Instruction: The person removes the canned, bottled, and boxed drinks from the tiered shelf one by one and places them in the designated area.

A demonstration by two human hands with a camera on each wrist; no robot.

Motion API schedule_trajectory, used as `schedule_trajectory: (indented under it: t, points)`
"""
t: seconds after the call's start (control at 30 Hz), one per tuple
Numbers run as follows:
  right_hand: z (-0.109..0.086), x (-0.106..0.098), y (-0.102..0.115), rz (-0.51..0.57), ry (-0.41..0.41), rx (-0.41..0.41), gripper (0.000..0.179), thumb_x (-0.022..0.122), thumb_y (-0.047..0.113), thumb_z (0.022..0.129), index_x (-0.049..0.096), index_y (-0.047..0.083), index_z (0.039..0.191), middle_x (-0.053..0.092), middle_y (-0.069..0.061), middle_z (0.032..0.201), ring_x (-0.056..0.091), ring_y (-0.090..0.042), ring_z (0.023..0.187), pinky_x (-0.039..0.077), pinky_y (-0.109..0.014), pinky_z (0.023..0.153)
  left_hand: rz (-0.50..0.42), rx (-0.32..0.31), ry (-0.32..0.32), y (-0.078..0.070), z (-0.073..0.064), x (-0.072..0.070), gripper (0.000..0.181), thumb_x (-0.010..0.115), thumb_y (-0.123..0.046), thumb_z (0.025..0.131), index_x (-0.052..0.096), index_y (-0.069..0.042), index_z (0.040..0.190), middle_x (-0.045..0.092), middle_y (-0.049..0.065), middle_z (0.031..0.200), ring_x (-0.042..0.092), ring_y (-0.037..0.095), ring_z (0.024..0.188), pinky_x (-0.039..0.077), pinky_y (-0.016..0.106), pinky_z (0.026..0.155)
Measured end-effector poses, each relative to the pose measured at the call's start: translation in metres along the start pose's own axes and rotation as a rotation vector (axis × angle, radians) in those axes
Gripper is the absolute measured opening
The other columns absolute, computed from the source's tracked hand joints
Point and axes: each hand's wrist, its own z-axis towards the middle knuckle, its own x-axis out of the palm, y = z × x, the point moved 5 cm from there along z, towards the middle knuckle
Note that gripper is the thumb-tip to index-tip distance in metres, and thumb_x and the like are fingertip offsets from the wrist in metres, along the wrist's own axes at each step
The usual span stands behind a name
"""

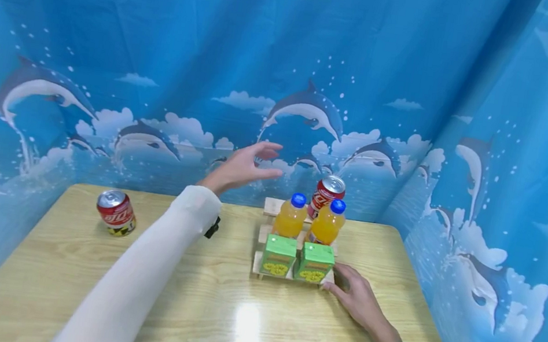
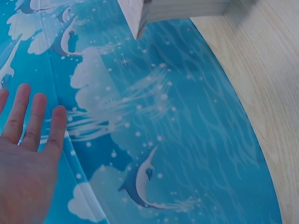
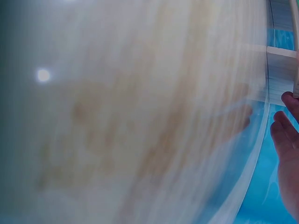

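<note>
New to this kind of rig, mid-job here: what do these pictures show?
There is no machine: each grip is a person's bare hand. The wide picture comes from a camera on the head, looking forward and down; the other two come from cameras on the left and right wrists.

On the pale wood-grain table stands a light wooden three-tier rack. Two green cartons sit on its front tier, two clear bottles of orange drink with blue caps on the middle, and a red metal can on the back. Another red metal can stands alone on the table's left.

The left grip is raised, open and holding nothing. The right grip is at the rack's front right end; I can't tell whether it grasps or only touches.
</note>
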Motion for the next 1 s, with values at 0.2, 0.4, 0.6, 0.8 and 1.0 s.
schedule_trajectory:
  t: [0.2, 0.4, 0.6, 0.8, 1.0]
  points:
    - [0.000, -0.001, 0.000, -0.009, -0.009, -0.010, 0.060, 0.082, 0.032, 0.098, 0.065, 0.003, 0.148, 0.065, -0.021, 0.151, 0.061, -0.045, 0.142, 0.048, -0.066, 0.118, -0.012, -0.002, 0.012, -0.008, 0.005, 0.008, 0.080, 0.079, -0.055, 0.097, 0.047, -0.026, 0.165, 0.056, 0.003, 0.163, 0.051, 0.036, 0.150, 0.053, 0.064, 0.114]
    - [0.001, -0.001, 0.001, -0.003, -0.011, -0.015, 0.061, 0.083, 0.033, 0.098, 0.065, 0.003, 0.147, 0.066, -0.021, 0.150, 0.061, -0.046, 0.141, 0.048, -0.066, 0.118, -0.029, -0.007, 0.038, -0.011, 0.010, 0.016, 0.081, 0.079, -0.056, 0.097, 0.047, -0.025, 0.164, 0.055, 0.008, 0.163, 0.050, 0.036, 0.152, 0.053, 0.064, 0.114]
    - [0.001, -0.001, 0.001, -0.010, -0.009, -0.019, 0.060, 0.083, 0.032, 0.098, 0.065, 0.002, 0.147, 0.066, -0.022, 0.150, 0.061, -0.047, 0.141, 0.048, -0.067, 0.117, -0.014, -0.018, 0.060, -0.017, 0.015, 0.024, 0.082, 0.079, -0.057, 0.096, 0.047, -0.026, 0.165, 0.054, 0.006, 0.165, 0.050, 0.033, 0.152, 0.053, 0.063, 0.115]
    - [0.002, -0.001, 0.000, -0.012, -0.012, -0.019, 0.062, 0.082, 0.034, 0.098, 0.064, 0.001, 0.148, 0.065, -0.023, 0.151, 0.060, -0.048, 0.141, 0.048, -0.068, 0.118, -0.008, -0.003, 0.082, -0.022, 0.022, 0.037, 0.081, 0.079, -0.057, 0.096, 0.047, -0.026, 0.164, 0.055, 0.005, 0.164, 0.050, 0.033, 0.152, 0.052, 0.064, 0.116]
    - [0.000, 0.000, -0.002, 0.002, -0.013, -0.009, 0.062, 0.083, 0.033, 0.098, 0.064, 0.002, 0.148, 0.065, -0.023, 0.151, 0.060, -0.047, 0.141, 0.048, -0.067, 0.118, -0.003, 0.030, 0.110, -0.023, 0.029, 0.050, 0.081, 0.078, -0.058, 0.096, 0.047, -0.026, 0.164, 0.055, 0.006, 0.164, 0.050, 0.032, 0.152, 0.049, 0.067, 0.118]
